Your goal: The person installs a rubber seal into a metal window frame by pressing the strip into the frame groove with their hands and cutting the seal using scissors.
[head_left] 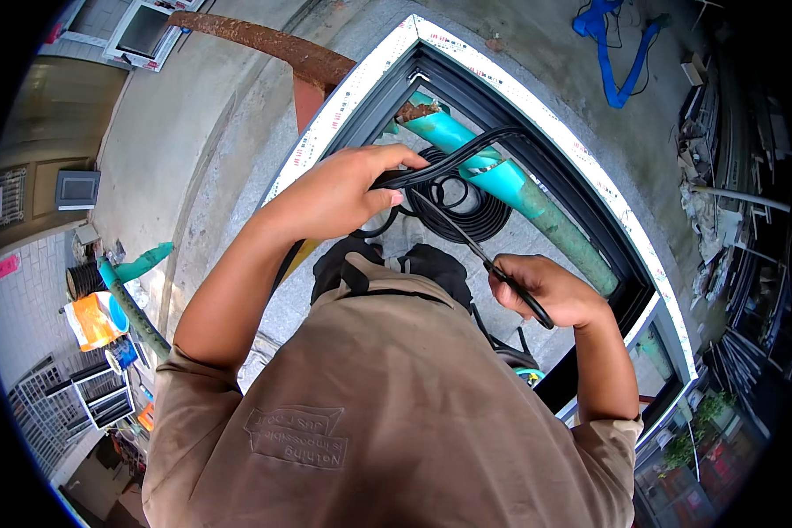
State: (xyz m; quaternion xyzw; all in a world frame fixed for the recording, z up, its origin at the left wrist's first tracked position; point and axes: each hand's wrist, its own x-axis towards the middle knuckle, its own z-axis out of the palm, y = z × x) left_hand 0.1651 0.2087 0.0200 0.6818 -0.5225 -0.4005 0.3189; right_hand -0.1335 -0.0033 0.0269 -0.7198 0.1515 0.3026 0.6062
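Observation:
My left hand (343, 192) is closed on a black rubber sealing strip (466, 151), pinched between thumb and fingers. From there the strip loops over to the far inner edge of a window frame (493, 66). The frame is dark inside, with white printed film on its outer faces. My right hand (554, 289) grips a pair of scissors (473, 245) by its black handles. Its blades point up and left, with the tips close to the strip near my left hand; whether they touch it I cannot tell. Below lies a coil of the same black strip (495, 216).
A support bar wrapped in teal material (515, 189) runs beneath the frame. A rusty metal beam (264, 40) meets its left side. Blue straps (620, 62) lie on the ground at the far right. An orange and white bucket (97, 319) stands at left.

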